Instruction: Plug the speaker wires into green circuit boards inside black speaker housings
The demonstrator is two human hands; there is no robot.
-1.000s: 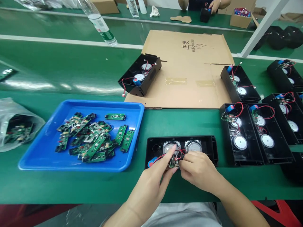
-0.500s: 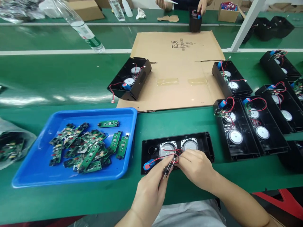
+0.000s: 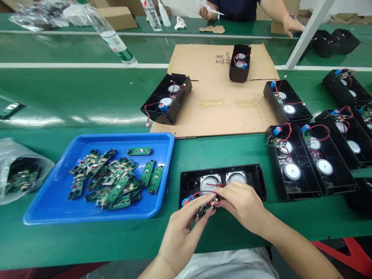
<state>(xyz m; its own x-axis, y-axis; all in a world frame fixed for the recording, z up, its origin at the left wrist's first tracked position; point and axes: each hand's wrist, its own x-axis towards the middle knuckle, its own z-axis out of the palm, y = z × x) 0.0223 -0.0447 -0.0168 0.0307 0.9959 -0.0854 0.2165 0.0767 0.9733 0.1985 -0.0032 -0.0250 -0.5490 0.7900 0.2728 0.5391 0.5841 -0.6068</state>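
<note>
A small circuit board [image 3: 205, 208] is pinched between the thumb and fingers of my left hand [image 3: 184, 226], over the front edge of a black speaker case [image 3: 257, 182]. My right hand [image 3: 245, 205] is closed at the board's right end, its fingertips on the thin red wires [image 3: 200, 192]; the exact wire end is hidden. The case lies lengthwise with two round speakers, the left one [image 3: 209, 183] in full view and the right one [image 3: 236, 177] partly behind my right hand. A blue cylinder [image 3: 186, 201] shows at its left end.
A blue tray [image 3: 37, 211] of circuit boards stands left, beside a plastic bag [image 3: 43, 166] of boards. Cardboard [image 3: 215, 120] behind bears two open cases [image 3: 181, 100]. Several wired cases [image 3: 302, 186] stand right. Across the bench, a person's hand [image 3: 292, 26] reaches outward near a post [image 3: 308, 35].
The board in my left hand has tilted to show more of its face. Across the bench, the person has let go of a black case, which now stands on the cardboard. The view has shifted slightly.
</note>
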